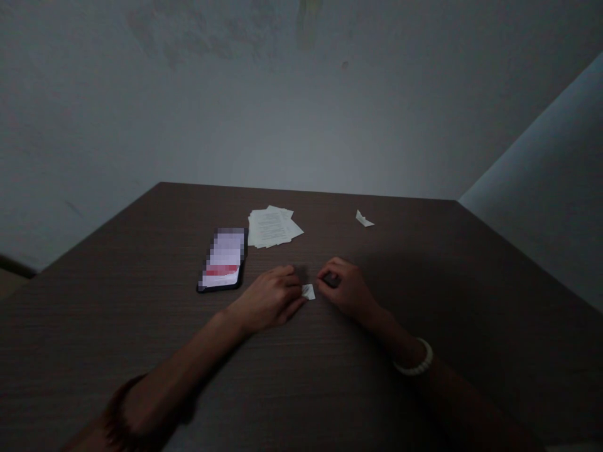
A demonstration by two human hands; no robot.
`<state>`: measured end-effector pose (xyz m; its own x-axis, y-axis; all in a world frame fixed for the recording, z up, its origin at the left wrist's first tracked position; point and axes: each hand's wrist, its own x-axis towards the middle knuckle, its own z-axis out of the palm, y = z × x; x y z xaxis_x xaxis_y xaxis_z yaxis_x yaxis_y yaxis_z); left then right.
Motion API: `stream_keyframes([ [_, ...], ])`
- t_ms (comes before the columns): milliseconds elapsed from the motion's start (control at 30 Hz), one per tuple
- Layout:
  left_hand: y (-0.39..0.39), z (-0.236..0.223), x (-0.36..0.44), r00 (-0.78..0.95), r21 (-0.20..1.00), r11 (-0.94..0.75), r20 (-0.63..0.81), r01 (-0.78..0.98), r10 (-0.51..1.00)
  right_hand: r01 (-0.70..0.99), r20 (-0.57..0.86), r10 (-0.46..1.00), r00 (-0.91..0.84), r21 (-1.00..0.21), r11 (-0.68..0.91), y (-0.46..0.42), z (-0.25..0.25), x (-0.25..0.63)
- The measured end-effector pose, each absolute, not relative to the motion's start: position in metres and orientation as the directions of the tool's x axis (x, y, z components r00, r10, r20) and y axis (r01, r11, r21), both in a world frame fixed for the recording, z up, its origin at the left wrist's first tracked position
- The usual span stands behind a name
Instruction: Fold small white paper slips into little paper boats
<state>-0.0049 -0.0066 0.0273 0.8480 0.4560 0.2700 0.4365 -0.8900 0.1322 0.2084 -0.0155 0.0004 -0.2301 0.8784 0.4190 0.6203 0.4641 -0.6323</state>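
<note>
Dim room, gray wall [301,125] with stains, brown bench [301,389] with thin wood lines. Scrap [309,292], small, white, flat, lies nearer than pile [267,227], bit to right. Left hand [273,298]: fingers narrow, holding scrap's edge. Right hand [349,290]: fingers curled, tips close, just beside scrap; can't tell if holding anything. Right of pile: pointy folded paper [363,220], looks finished. Scrap looks part-folded, not done; thin sheets in pile look unfolded. Left of pile: smooth phone [223,258].

A white beaded bracelet [428,356] and a dark reddish bracelet [113,412] are worn.
</note>
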Motion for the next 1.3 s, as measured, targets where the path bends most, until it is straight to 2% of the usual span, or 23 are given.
stream_keyframes([
  [167,-0.006,0.024,-0.006,0.829,0.174,-0.879,0.292,0.444,0.476,0.606,0.447,0.792,-0.416,-0.513,0.608,-0.018,0.002,0.21],
  [267,-0.006,0.023,-0.006,0.809,0.224,-0.858,0.29,0.462,0.512,0.626,0.424,0.772,-0.474,-0.454,0.634,-0.019,0.003,0.211],
  [433,-0.007,0.023,-0.007,0.789,0.237,-0.831,0.266,0.504,0.554,0.653,0.401,0.783,-0.476,-0.435,0.62,-0.02,0.004,0.213],
  [733,-0.003,0.03,-0.008,0.831,0.093,-0.862,0.233,0.498,0.505,0.712,0.375,0.817,-0.437,-0.411,0.57,-0.021,0.007,0.21],
  [933,-0.003,0.035,-0.01,0.862,0.039,-0.887,0.217,0.461,0.458,0.732,0.364,0.834,-0.414,-0.412,0.543,-0.022,0.008,0.208],
  [1300,-0.007,0.037,-0.011,0.879,0.085,-0.903,0.206,0.422,0.43,0.736,0.366,0.836,-0.409,-0.41,0.539,-0.022,0.006,0.208],
])
